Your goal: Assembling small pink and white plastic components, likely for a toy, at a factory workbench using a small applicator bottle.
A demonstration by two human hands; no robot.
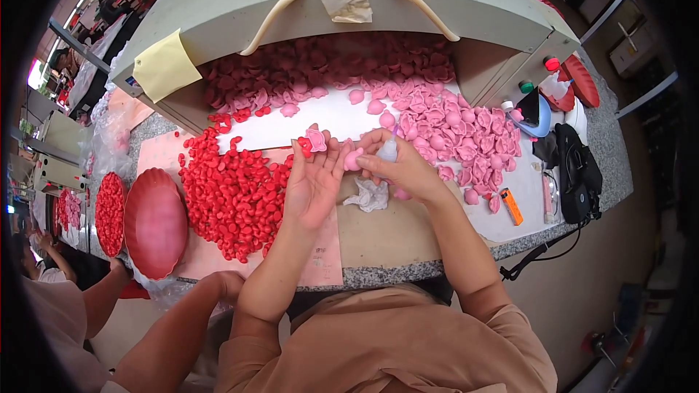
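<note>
Glossy red rounded pieces [237, 200] heap frame-left, ruffled pink pieces [480, 131] frame-right; crumpled white tissue [369, 196] at centre. Left hand [318, 178] pinches red-and-pink piece [315, 140]; right hand [400, 169] grips translucent purple-tipped bottle [389, 150].

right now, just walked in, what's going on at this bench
A person is handling small red and pink pieces. The left hand holds a red piece with a ruffled pink piece against it at the fingertips. The right hand grips a small squeeze bottle, with a rounded pink piece at its fingers. Loose red pieces lie heaped on the left; pink pieces are heaped on the right.
</note>
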